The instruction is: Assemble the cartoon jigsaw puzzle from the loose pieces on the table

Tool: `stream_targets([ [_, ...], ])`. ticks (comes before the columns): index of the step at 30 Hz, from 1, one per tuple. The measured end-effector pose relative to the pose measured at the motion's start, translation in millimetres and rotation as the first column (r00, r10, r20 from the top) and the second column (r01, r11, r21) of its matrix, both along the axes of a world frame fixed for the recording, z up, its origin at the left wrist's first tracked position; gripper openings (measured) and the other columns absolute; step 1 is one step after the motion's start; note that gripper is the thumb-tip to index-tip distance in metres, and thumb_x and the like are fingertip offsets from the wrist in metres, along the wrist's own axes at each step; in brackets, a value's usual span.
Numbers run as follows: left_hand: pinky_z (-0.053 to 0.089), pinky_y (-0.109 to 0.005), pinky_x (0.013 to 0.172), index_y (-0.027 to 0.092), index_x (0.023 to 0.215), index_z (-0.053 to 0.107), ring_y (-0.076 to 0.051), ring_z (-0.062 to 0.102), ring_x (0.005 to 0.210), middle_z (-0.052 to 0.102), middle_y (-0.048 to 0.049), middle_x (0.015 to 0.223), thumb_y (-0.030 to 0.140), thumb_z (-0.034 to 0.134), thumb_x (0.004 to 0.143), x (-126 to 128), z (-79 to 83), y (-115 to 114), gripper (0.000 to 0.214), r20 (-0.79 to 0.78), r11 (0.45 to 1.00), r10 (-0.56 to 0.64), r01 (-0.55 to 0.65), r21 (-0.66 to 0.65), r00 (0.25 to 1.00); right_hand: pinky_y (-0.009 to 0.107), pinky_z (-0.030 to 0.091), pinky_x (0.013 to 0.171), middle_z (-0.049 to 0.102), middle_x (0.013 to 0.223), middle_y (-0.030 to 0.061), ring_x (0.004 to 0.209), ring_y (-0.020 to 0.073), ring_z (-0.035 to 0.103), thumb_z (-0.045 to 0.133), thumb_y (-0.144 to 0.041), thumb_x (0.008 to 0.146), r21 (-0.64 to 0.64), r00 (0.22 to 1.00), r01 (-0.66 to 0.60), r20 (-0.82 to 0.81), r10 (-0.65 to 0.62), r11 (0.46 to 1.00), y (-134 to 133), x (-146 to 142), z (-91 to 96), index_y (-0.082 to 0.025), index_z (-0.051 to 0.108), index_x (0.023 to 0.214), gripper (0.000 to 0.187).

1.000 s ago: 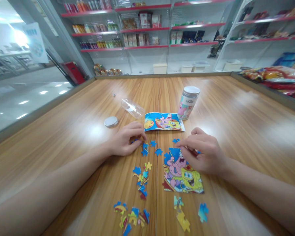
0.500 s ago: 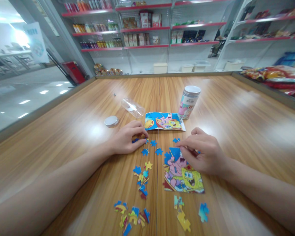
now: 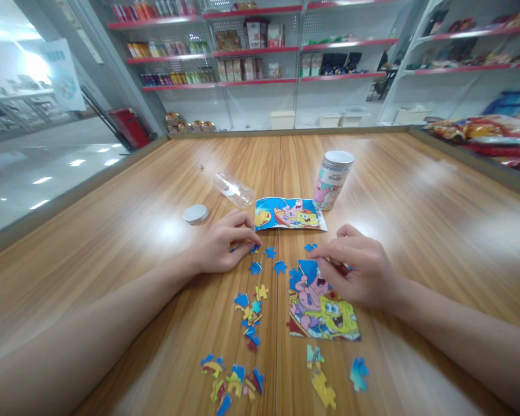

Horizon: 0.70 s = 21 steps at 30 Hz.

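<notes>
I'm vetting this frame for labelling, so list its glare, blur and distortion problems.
Head view: ceiling lights throw white glare patches on the glossy wooden table; wide-angle distortion bends the red-edged shelves; the bare forearms at the bottom corners are soft; the partly assembled cartoon jigsaw puzzle stays readable.

Brightness: bright, even indoor light.
Source: overhead lamps, mirrored as white patches on the glossy floor left of the left hand (image 3: 219,248).
Glare: pale sheen on the wooden table (image 3: 416,190) beyond both hands' fingers.
Shadows: faint, soft under the fingers.
Distortion: wide-angle bending at edges; forearms stretched.
Focus: far shelves (image 3: 260,52) soft.
</notes>
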<state>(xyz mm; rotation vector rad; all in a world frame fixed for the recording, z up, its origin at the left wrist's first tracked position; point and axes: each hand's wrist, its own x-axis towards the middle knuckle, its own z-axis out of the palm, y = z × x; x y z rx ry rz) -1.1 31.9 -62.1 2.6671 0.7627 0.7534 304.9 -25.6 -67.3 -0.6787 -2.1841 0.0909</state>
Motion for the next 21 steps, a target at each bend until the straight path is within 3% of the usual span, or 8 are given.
stream_targets([
  [6,0.043,-0.039,0.086,0.019,0.092,0.067,-0.021,0.052,0.093,0.058,-0.0068,0.099,0.030,0.070,0.084,0,7.0,-7,0.015,-0.105,0.986,-0.161,0.157,-0.048,0.981,0.033,0.037,0.065,0.054,0.056,-0.0075,0.048,0.0082,0.048,0.064,-0.008,0.081,-0.008,1.000,0.010,-0.015,-0.010,1.000,0,1,-2.4,-0.017,0.068,0.095,0.017],
  [15,0.043,-0.036,0.086,0.017,0.088,0.062,-0.019,0.053,0.092,0.061,-0.0068,0.098,0.017,0.065,0.086,9,8.0,-14,0.004,-0.063,0.966,-0.230,0.220,-0.132,0.971,0.032,0.036,0.064,0.055,0.056,-0.0067,0.047,0.0077,0.048,0.063,-0.009,0.082,0.001,1.000,0.014,-0.021,-0.014,1.000,0,-1,-1.7,-0.016,0.068,0.090,0.012],
  [18,0.043,-0.036,0.086,0.018,0.087,0.060,-0.017,0.054,0.085,0.063,-0.0042,0.090,0.008,0.059,0.086,12,6.4,-17,0.010,-0.011,0.954,-0.271,0.267,-0.139,0.963,0.032,0.037,0.065,0.057,0.056,-0.0058,0.048,0.0083,0.049,0.062,-0.010,0.083,-0.002,1.000,0.006,-0.001,-0.006,1.000,0,-2,-1.6,-0.016,0.069,0.091,0.012],
  [21,0.043,-0.036,0.083,0.018,0.093,0.060,-0.017,0.054,0.082,0.063,-0.0040,0.087,0.010,0.059,0.087,14,5.0,-18,0.010,-0.011,0.962,-0.253,0.250,-0.109,0.967,0.033,0.037,0.066,0.060,0.057,-0.0048,0.049,0.0095,0.051,0.061,-0.011,0.083,-0.012,0.999,0.003,0.033,-0.003,1.000,0,-2,-2.5,-0.017,0.069,0.091,0.013],
])
